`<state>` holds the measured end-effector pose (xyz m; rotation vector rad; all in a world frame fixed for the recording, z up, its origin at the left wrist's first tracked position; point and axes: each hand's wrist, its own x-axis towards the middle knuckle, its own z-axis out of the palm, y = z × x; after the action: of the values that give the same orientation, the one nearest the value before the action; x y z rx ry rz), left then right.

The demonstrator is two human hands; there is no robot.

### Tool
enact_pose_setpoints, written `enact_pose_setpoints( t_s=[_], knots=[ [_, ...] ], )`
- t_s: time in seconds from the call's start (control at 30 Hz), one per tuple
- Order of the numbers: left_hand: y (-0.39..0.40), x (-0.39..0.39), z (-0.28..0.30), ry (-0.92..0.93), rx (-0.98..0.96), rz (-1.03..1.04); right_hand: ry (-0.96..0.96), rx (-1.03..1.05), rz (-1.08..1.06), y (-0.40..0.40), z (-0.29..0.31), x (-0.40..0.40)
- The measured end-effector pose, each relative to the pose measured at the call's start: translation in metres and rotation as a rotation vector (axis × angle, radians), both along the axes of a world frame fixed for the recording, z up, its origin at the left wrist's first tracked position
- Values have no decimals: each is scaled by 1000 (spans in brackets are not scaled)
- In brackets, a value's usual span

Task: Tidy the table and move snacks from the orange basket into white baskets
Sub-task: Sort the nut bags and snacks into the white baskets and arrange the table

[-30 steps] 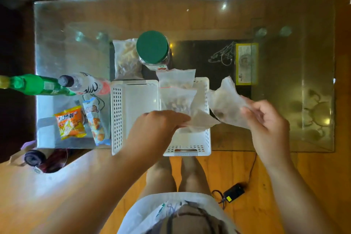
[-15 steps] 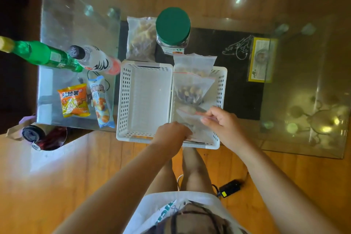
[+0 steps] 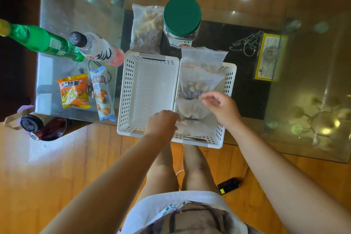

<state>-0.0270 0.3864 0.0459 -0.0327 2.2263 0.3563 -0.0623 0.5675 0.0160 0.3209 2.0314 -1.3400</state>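
Observation:
Two white baskets stand side by side at the glass table's near edge. The left basket point(image 3: 125, 89) holds nothing. The right basket point(image 3: 228, 81) holds several clear zip bags of snacks in a row, among them a nut bag point(image 3: 197, 83). My left hand point(image 3: 163, 123) grips the nearest clear bag point(image 3: 197, 129) at the basket's front. My right hand point(image 3: 222, 108) hovers over the bag behind it point(image 3: 190, 109), fingers loosely apart at its top edge. No orange basket is in view.
Left of the baskets lie an orange snack packet point(image 3: 74, 91) and a blue bread packet point(image 3: 102, 93), with a green bottle point(image 3: 45, 42) and a white bottle point(image 3: 96, 48) behind. A clear snack bag point(image 3: 146, 28) and a green-lidded jar point(image 3: 182, 19) stand at the back.
My right hand brought a clear bag from the right into the right basket and let go of it. My left hand stayed on the nearest bag. The view shifted closer.

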Motion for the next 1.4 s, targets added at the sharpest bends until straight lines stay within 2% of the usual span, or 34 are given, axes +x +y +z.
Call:
enact_pose_setpoints(
  t_s=[0.1,0.17,0.23,0.3,0.47,0.63,0.73,0.9,1.07,1.23,1.4],
  knots=[
    [-4,-7,2,9,-33,103,210,124,-115,2,19,17],
    [-3,-12,3,22,-30,155,388,161,-104,2,35,34],
    [-1,-16,3,36,-21,214,529,180,15,-1,48,52],
    [0,-18,1,46,-19,236,578,210,180,-7,54,66],
    [-8,-15,1,93,5,285,451,429,558,-31,27,77],
    [-40,-4,-5,266,33,461,337,624,719,-38,-10,55],
    [-65,1,-16,289,-30,592,270,639,736,-38,-28,43],
    [-97,0,-39,153,-24,757,210,603,724,-42,-25,32],
    [-118,-12,-47,110,21,754,258,653,611,-52,-11,-4],
    [-135,-31,-52,10,89,624,88,740,624,-65,-19,-47],
    [-151,-45,-54,-45,220,621,-50,796,646,-81,-15,-66]
  ],
)
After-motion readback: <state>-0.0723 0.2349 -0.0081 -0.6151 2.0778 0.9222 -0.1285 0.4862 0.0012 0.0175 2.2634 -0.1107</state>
